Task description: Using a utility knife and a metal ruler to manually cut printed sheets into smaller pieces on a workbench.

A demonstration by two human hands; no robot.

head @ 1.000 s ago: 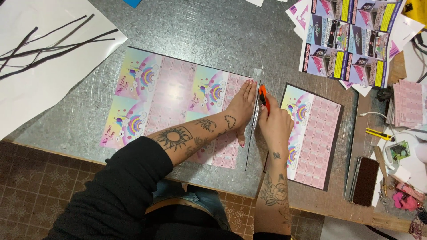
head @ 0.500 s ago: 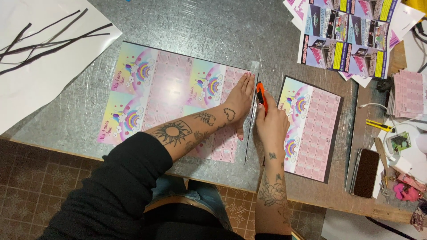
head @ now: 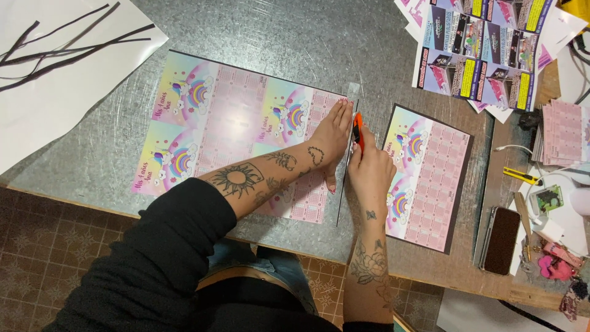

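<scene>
Galvanised metal table (head: 295, 37) — grey, mottled surface, seen from above.

Large printed sheet (head: 227, 123): pastel rainbow-and-unicorn calendar cards in a grid, lying flat at the centre of the table. Its right edge runs under a clear ruler (head: 348, 154), which lies near-to-far along that edge.

Left hand (head: 335, 132): fingers straight and close together, palm down, pressing on the sheet's right margin just beside the ruler; thumb pointing toward the near edge. The tattooed forearm crosses the sheet from the near left.

Right hand (head: 369, 169): fingers curled shut around an orange utility knife (head: 357, 132), its tip at the ruler's right side, close to the far end of the sheet. Whether the blade touches the paper cannot be told.

Smaller cut sheet (head: 427, 178): same pastel calendar print with a dark border, lying just right of the right hand, apart from the large sheet.

White paper (head: 55, 92) — far left, carrying thin black trimmed strips (head: 67, 46).

Flyer sheets (head: 485, 55): dark purple and yellow, fanned at the far right.

Stack of pink cards (head: 565, 132), right edge. Yellow cutter (head: 522, 177), nearer than the stack. Dark phone (head: 501, 240), near right, on the wooden side surface.
</scene>
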